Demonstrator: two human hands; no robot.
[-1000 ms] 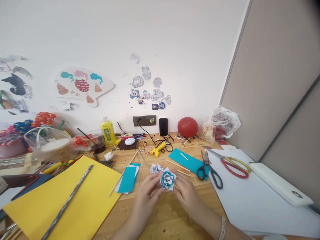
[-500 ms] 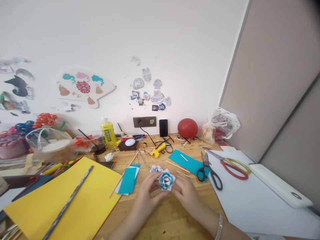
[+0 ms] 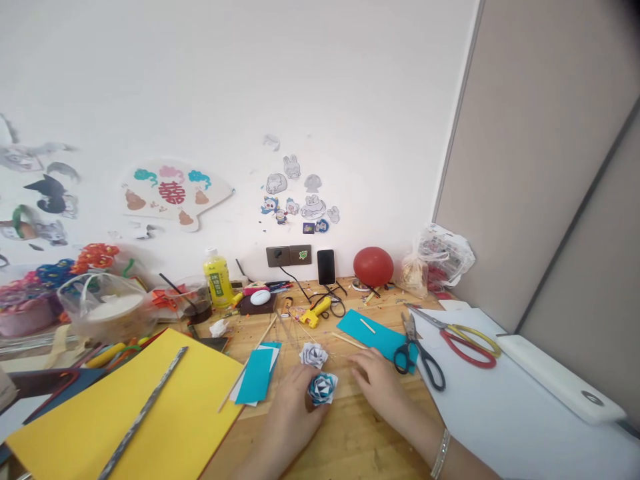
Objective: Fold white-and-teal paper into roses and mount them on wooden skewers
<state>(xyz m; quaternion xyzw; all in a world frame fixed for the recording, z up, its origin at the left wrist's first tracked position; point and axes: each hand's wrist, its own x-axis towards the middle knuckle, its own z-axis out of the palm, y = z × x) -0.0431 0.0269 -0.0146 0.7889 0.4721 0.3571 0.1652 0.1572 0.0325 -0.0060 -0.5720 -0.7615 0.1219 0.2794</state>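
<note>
The left hand (image 3: 294, 403) grips the teal-and-white paper rosette (image 3: 323, 389) between thumb and fingers, its layered face turned upward, above the wooden bench (image 3: 350, 437). The grey-and-white paper rosette (image 3: 313, 355) sits just beyond it. The right hand (image 3: 376, 375), apart from both, has partly curled fingers near a wooden stick (image 3: 349, 341); whether it grips anything cannot be told. Black-handled scissors (image 3: 411, 335) lie to its right.
</note>
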